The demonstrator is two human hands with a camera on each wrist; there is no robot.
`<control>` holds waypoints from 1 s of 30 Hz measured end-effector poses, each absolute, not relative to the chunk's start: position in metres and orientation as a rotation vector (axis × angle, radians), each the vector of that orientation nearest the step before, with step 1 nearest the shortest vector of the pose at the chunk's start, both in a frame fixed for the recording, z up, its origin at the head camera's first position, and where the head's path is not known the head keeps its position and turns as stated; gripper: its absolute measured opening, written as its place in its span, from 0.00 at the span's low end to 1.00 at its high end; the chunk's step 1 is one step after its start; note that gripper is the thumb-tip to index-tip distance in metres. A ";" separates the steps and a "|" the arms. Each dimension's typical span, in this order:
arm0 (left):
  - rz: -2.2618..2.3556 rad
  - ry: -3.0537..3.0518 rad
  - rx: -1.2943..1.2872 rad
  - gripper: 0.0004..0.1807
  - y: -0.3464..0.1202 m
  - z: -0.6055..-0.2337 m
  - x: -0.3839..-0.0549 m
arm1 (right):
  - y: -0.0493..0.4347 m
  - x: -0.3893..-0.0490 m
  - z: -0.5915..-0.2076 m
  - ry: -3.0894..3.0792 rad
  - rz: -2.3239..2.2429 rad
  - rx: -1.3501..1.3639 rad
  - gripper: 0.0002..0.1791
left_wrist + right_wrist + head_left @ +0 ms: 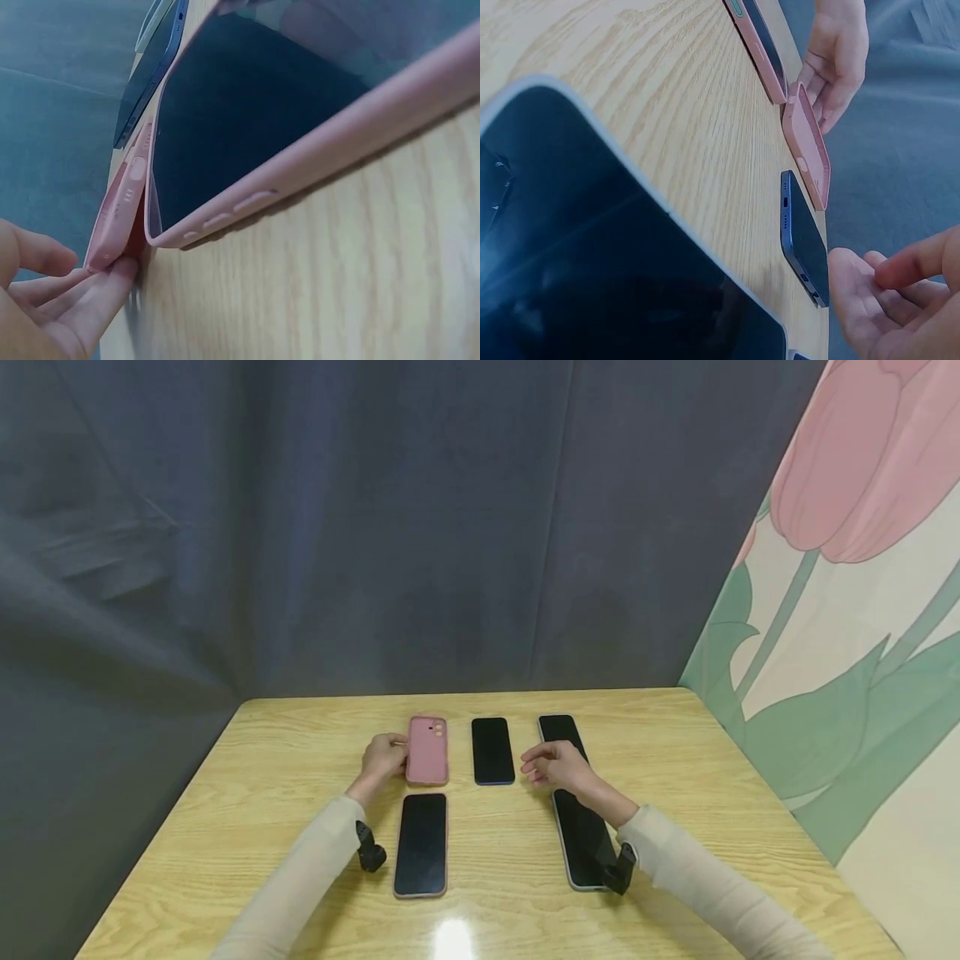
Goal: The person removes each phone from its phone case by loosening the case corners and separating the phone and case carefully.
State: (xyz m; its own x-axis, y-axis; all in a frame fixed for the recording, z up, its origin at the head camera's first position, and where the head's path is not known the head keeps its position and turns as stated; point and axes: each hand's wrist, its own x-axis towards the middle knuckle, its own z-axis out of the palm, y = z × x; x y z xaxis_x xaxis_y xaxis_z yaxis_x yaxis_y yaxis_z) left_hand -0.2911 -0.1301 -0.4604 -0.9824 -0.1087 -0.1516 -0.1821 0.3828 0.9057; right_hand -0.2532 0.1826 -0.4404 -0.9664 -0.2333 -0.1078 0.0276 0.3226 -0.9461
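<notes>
An empty pink phone case (427,753) with camera cut-outs lies at the far left of the table, its left edge raised a little. My left hand (384,755) holds that edge; in the left wrist view the fingers (109,296) reach beneath the case. Right of it, a bare dark-blue phone (492,752) rests screen up. My right hand (561,767) hovers just right of this phone, fingers loosely bent, with nothing in them. In the right wrist view a gap shows between its thumb and the phone.
A phone in a pink case (422,846) lies screen up nearer me, below the empty case. On the right, a dark-screened phone (558,727) lies at the back and a larger dark-screened device (585,842) in front, partly under my right arm. A dark curtain (450,527) hangs behind the table.
</notes>
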 end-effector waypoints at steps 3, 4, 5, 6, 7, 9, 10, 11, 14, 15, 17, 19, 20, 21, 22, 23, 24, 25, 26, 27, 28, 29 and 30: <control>1.601 2.620 -0.249 0.19 -0.129 -0.458 -0.290 | 0.183 -0.252 -0.439 2.354 -1.705 -0.184 0.13; 1.574 2.644 -0.245 0.20 -0.129 -0.457 -0.289 | 0.183 -0.251 -0.438 2.351 -1.706 -0.180 0.13; 1.554 2.660 -0.244 0.20 -0.129 -0.457 -0.288 | 0.183 -0.251 -0.438 2.353 -1.705 -0.178 0.13; 1.534 2.677 -0.240 0.20 -0.128 -0.456 -0.288 | 0.183 -0.250 -0.438 2.355 -1.703 -0.186 0.13; 1.520 2.689 -0.240 0.19 -0.128 -0.456 -0.287 | 0.183 -0.250 -0.438 2.355 -1.702 -0.193 0.13; 1.504 2.706 -0.238 0.19 -0.127 -0.455 -0.287 | 0.183 -0.250 -0.438 2.357 -1.703 -0.191 0.13; 1.497 2.717 -0.229 0.19 -0.128 -0.455 -0.286 | 0.184 -0.250 -0.439 2.358 -1.704 -0.195 0.13; 1.495 2.723 -0.228 0.19 -0.128 -0.454 -0.286 | 0.184 -0.251 -0.439 2.358 -1.704 -0.195 0.13; 1.486 2.740 -0.236 0.19 -0.128 -0.454 -0.285 | 0.184 -0.250 -0.438 2.354 -1.708 -0.188 0.13; 1.485 2.742 -0.238 0.19 -0.129 -0.453 -0.285 | 0.185 -0.251 -0.439 2.352 -1.710 -0.187 0.13; 1.490 2.734 -0.247 0.19 -0.130 -0.453 -0.284 | 0.185 -0.251 -0.439 2.350 -1.713 -0.180 0.13; 1.496 2.726 -0.247 0.20 -0.131 -0.453 -0.284 | 0.186 -0.251 -0.440 2.351 -1.714 -0.180 0.12; 1.500 2.723 -0.243 0.20 -0.131 -0.453 -0.284 | 0.186 -0.251 -0.440 2.350 -1.716 -0.179 0.12; 1.509 2.715 -0.240 0.20 -0.132 -0.453 -0.284 | 0.187 -0.251 -0.441 2.351 -1.716 -0.177 0.12; 1.513 2.712 -0.241 0.20 -0.133 -0.453 -0.284 | 0.187 -0.251 -0.441 2.354 -1.713 -0.178 0.12; 1.518 2.709 -0.240 0.20 -0.133 -0.454 -0.284 | 0.187 -0.251 -0.441 2.356 -1.710 -0.179 0.12; 1.528 2.702 -0.240 0.20 -0.134 -0.454 -0.283 | 0.187 -0.251 -0.441 2.356 -1.709 -0.180 0.12; 1.539 2.694 -0.240 0.19 -0.134 -0.454 -0.283 | 0.187 -0.251 -0.442 2.357 -1.707 -0.180 0.12; 1.555 2.680 -0.244 0.19 -0.134 -0.454 -0.283 | 0.187 -0.251 -0.442 2.357 -1.706 -0.179 0.12; 1.572 2.668 -0.249 0.19 -0.134 -0.454 -0.283 | 0.188 -0.251 -0.442 2.358 -1.706 -0.177 0.12; 1.590 2.654 -0.254 0.19 -0.134 -0.454 -0.283 | 0.188 -0.251 -0.442 2.359 -1.706 -0.178 0.11; 1.607 2.640 -0.256 0.19 -0.134 -0.454 -0.283 | 0.188 -0.251 -0.442 2.360 -1.707 -0.177 0.11; 1.622 2.630 -0.253 0.19 -0.134 -0.454 -0.282 | 0.188 -0.251 -0.442 2.363 -1.704 -0.176 0.11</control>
